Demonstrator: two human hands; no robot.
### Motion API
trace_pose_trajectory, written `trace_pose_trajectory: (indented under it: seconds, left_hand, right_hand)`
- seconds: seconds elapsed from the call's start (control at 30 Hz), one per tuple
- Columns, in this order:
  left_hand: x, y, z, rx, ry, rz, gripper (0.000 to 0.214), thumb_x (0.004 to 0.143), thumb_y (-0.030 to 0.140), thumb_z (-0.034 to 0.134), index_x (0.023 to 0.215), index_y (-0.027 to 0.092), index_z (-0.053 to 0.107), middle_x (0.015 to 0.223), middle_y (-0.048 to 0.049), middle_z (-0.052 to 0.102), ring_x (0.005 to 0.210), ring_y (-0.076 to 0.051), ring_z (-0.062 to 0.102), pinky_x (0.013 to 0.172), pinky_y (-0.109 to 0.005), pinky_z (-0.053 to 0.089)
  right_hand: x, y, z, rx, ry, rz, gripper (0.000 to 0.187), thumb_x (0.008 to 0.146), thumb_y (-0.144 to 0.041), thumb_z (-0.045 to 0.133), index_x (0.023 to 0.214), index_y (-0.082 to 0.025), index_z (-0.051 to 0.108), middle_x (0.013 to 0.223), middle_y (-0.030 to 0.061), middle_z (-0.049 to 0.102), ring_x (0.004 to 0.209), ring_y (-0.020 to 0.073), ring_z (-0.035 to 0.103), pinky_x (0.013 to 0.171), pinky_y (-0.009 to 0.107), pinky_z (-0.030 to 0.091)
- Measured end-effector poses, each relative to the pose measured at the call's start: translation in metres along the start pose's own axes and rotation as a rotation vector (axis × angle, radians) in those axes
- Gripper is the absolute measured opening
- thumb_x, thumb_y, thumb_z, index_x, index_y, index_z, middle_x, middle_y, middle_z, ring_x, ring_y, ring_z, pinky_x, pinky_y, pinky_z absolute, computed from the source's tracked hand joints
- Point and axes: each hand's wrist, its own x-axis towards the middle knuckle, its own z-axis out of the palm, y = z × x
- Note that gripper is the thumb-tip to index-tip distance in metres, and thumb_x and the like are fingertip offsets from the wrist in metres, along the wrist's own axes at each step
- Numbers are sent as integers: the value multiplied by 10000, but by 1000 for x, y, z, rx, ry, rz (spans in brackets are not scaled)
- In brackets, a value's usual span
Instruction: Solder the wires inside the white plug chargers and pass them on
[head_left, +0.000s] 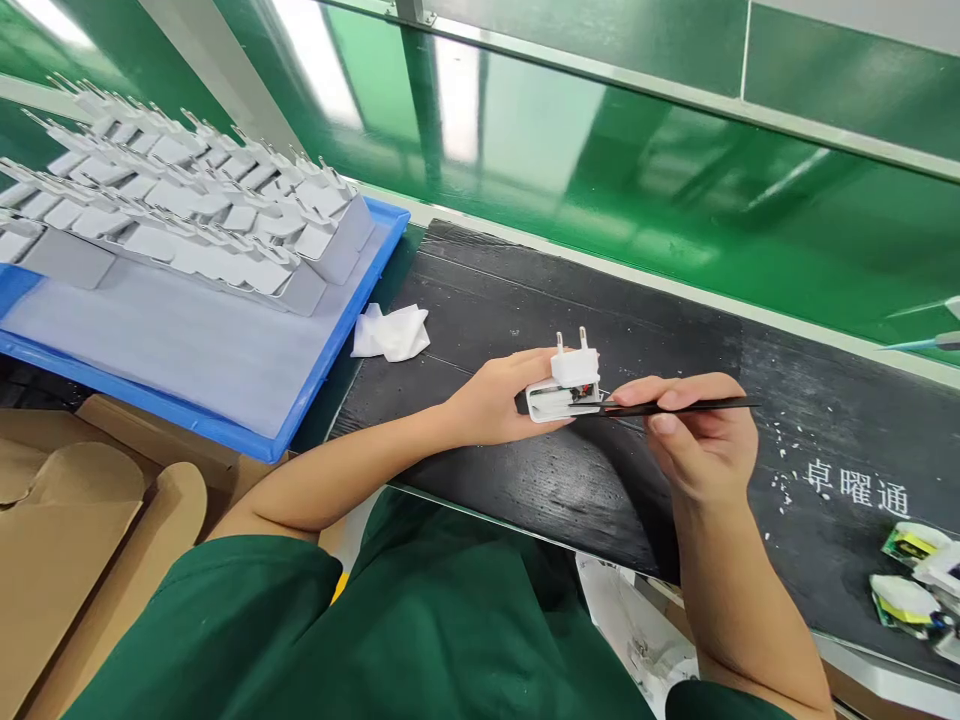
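My left hand (499,397) grips a white two-pin plug charger (576,368), its metal pins pointing up and its casing open toward me. Inside the casing, small electronic parts show, one of them reddish. My right hand (701,430) is closed around black tweezers (675,407), held nearly level. Their tips reach the casing's opening; whether they pinch a part there cannot be made out.
At the left, a blue tray (300,400) carries rows of white plug housings (195,200). A crumpled white tissue (394,333) lies beside it on the black mat (495,290). Circuit boards (904,600) sit at the right edge, near white crumbs. Cardboard (67,530) stands lower left.
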Motion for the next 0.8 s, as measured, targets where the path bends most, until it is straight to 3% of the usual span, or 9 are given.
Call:
trace_pose_trajectory:
  seconds: [0.2,0.4,0.63,0.8]
  left_hand:
    - [1,3,-2,-30,-1,3,339,875,260,696,1190,140,658,1232,-133,732,1160,-204,700,1001,-268,549]
    - [2,4,-3,-48,-12,-6,324,877,268,690,1171,136,669,1229,-135,733,1148,-207,704,994,-270,549]
    - [0,3,-4,-56,-62,-87,382,866,325,703,1210,164,669,1265,-129,718,1173,-230,693,1007,-306,548]
    - [1,3,-3,-74,-47,-57,379,872,303,699,1216,147,660,1253,-136,722,1151,-220,703,989,-293,554]
  right_hand:
    - [-1,0,0,4,-49,26,125,896,-194,658,990,-276,645,977,9,791,891,157,759,803,334,657]
    - [0,1,0,3,-6,11,109,886,-218,681,971,-276,647,946,0,790,860,153,760,769,311,658]
    - [-1,2,-1,18,-59,9,158,902,-177,647,1018,-283,653,979,4,782,897,154,751,799,328,643]
    - [-1,3,1,2,-68,-3,153,900,-181,652,1015,-282,656,979,13,780,907,155,746,797,318,627]
